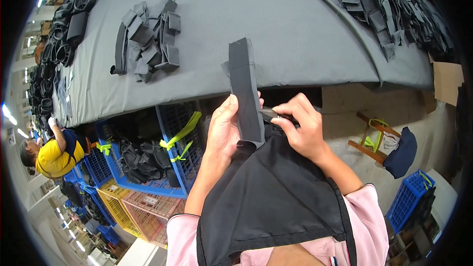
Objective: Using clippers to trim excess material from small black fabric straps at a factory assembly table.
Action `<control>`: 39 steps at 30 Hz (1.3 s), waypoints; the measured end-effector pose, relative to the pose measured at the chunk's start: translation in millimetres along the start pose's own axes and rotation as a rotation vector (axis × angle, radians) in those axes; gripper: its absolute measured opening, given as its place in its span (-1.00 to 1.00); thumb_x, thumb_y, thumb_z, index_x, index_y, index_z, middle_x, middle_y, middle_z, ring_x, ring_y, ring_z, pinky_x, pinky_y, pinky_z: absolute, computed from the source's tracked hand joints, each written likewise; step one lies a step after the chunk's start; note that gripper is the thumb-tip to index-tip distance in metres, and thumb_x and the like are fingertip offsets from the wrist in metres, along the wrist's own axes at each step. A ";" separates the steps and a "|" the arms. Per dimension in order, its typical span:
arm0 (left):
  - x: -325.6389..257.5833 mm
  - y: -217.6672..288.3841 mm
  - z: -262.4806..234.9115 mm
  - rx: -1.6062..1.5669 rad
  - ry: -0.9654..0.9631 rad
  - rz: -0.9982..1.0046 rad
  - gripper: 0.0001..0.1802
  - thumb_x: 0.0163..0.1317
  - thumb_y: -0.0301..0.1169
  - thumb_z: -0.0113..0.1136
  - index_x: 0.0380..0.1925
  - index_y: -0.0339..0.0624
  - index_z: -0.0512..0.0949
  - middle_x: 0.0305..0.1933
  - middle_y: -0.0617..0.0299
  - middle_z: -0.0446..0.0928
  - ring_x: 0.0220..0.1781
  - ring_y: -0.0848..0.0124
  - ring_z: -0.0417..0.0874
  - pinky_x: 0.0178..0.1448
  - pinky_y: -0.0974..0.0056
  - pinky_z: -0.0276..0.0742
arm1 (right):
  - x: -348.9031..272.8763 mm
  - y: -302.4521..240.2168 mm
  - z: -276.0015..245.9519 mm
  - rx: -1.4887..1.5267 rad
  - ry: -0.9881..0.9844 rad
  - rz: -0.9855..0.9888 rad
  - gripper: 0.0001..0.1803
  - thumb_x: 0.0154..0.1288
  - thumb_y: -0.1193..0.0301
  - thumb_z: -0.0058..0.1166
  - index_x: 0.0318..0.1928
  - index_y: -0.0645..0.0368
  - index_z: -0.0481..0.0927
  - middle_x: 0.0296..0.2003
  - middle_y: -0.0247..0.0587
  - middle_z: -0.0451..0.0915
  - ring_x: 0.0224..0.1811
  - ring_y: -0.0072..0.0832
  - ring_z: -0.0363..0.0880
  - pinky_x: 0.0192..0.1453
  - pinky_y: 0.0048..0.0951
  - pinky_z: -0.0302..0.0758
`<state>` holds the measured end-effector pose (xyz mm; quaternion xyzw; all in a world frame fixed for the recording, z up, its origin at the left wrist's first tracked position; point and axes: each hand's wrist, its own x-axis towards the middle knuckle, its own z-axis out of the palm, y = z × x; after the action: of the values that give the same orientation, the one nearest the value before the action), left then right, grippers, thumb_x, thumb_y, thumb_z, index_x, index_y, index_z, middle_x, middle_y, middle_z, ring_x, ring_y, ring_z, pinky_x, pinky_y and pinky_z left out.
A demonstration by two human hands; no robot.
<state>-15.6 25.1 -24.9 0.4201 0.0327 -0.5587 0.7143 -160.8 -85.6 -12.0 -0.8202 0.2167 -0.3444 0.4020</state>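
My left hand (224,130) is closed around a long dark grey fabric strip (243,79), thumb along its left edge. The strip stands lengthwise away from me, its far end over the table edge and its near end curled into a loop. Beside the strip's right edge, my right hand (301,127) is closed in a pinch. A small, narrow greyish piece (268,112) sticks out from its fingertips toward the strip; I cannot tell whether it is a tool or fabric. Both hands are above my black apron (281,192).
A grey-covered table (207,34) carries a small pile of dark fabric pieces (148,39) and a large heap of strips (374,10). Below stands a blue crate (182,157) of black items. At right are a wooden stool (377,135) and another blue crate (409,199). A person in yellow (54,155) works at left.
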 end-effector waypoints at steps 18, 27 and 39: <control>9.5 -29.8 -8.3 -0.486 -0.240 -0.186 -0.64 0.36 -0.19 -0.27 -0.57 -0.07 0.33 -0.10 0.13 0.42 0.22 0.24 0.29 0.43 0.16 0.06 | 0.2 -6.2 37.8 0.162 -0.161 -0.020 -0.67 -0.13 0.67 0.29 -0.27 0.24 0.53 -0.34 -0.21 0.52 -0.39 -0.39 0.55 -0.35 -0.47 0.53; 11.0 -27.3 -6.2 -0.391 -0.346 -0.111 -0.69 0.36 -0.21 -0.28 -0.50 -0.09 0.33 -0.05 0.11 0.40 0.22 0.23 0.28 0.42 0.18 0.09 | 6.3 -10.8 41.6 0.109 -0.103 -0.073 -0.69 -0.18 0.48 0.34 -0.33 0.14 0.56 -0.42 -0.27 0.53 -0.47 -0.29 0.54 -0.42 -0.36 0.45; 4.8 -11.7 3.6 0.153 0.001 0.007 -0.33 0.38 0.10 -0.29 -0.05 -0.38 0.45 -0.01 0.04 0.51 -0.02 0.33 0.57 0.04 0.25 0.52 | 13.7 -15.4 25.9 0.420 -0.215 0.269 -0.54 -0.05 0.60 0.30 -0.09 0.28 0.43 -0.35 -0.25 0.45 -0.32 -0.59 0.48 -0.21 -0.58 0.45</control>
<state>-24.9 18.8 -31.6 0.4739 -0.0113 -0.5570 0.6820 -131.3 -72.1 -5.6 -0.7146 0.2034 -0.2364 0.6262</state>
